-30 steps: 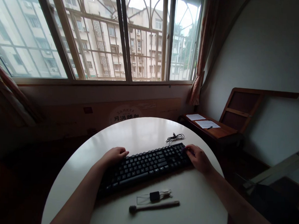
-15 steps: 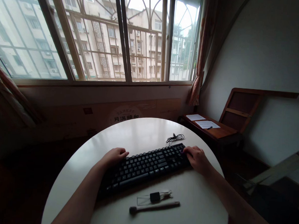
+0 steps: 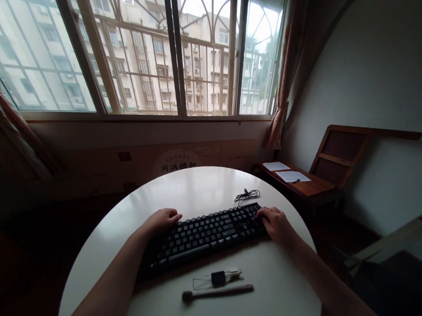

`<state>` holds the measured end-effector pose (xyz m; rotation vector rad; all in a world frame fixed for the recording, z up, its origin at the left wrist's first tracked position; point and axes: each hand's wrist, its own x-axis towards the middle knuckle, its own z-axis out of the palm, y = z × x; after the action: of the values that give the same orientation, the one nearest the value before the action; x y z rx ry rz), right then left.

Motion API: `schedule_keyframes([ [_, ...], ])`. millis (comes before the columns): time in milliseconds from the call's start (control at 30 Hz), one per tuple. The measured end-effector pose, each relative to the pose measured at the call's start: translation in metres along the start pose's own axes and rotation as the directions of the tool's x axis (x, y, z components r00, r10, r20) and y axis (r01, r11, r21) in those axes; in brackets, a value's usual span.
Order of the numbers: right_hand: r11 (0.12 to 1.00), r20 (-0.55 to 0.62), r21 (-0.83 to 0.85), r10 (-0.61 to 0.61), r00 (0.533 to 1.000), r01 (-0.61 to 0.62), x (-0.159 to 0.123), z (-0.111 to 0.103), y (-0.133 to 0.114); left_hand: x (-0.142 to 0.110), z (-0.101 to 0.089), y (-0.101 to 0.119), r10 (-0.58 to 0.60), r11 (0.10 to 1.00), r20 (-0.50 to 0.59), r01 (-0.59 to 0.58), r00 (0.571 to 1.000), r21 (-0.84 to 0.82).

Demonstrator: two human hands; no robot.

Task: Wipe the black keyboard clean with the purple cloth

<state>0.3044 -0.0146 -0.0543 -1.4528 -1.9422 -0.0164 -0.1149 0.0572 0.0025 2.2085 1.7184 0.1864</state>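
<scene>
A black computer keyboard (image 3: pixel 207 235) lies at a slant on the white table, its right end farther from me. My left hand (image 3: pixel 163 219) is closed at its upper left edge, fingers curled and partly hidden. At the right end, my right hand (image 3: pixel 274 221) has its fingers bent over the number keys and edge. A small purple spot shows at those fingertips; I cannot tell what it is. Nearer to me lies a wire keycap puller (image 3: pixel 218 278) with a black middle block. Just below it is a toothbrush (image 3: pixel 221 292) with dark bristles pointing left.
The keyboard's coiled black cable (image 3: pixel 247 195) lies behind its right end. The round white table (image 3: pixel 195 183) stands before a barred window (image 3: pixel 197 77). To the right, a wooden chair (image 3: pixel 319 185) carries papers (image 3: pixel 293 176) and a pen.
My right hand has shifted very slightly left over the keyboard's right end. My left hand, the keyboard and the tools stay in place.
</scene>
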Motion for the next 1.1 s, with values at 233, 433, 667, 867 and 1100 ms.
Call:
schedule_keyframes([
  [233, 0.999, -0.034, 0.039, 0.012, 0.999, -0.010, -0.002, 0.000, 0.000, -0.001, 0.000, 0.002, -0.002, 1.000, -0.003, 0.002, 1.000, 0.009],
  [433, 0.990, -0.066, 0.140, 0.021, 0.998, -0.012, -0.001, -0.001, -0.003, 0.000, 0.001, -0.001, 0.000, 1.000, -0.006, 0.000, 1.000, 0.018],
  [667, 0.930, -0.260, 0.354, 0.197, 0.945, -0.096, 0.001, -0.003, 0.017, 0.001, 0.000, 0.001, 0.007, 1.000, -0.004, -0.007, 1.000, 0.013],
  [867, 0.892, -0.588, 0.430, 0.392, 0.707, -0.137, -0.002, -0.016, 0.033, 0.000, 0.000, 0.001, -0.003, 1.000, -0.003, 0.003, 1.000, 0.018],
  [1100, 0.956, -0.204, 0.264, 0.185, 0.961, -0.128, -0.002, -0.011, 0.019, 0.000, -0.001, 0.002, -0.005, 1.000, -0.002, 0.005, 1.000, -0.001],
])
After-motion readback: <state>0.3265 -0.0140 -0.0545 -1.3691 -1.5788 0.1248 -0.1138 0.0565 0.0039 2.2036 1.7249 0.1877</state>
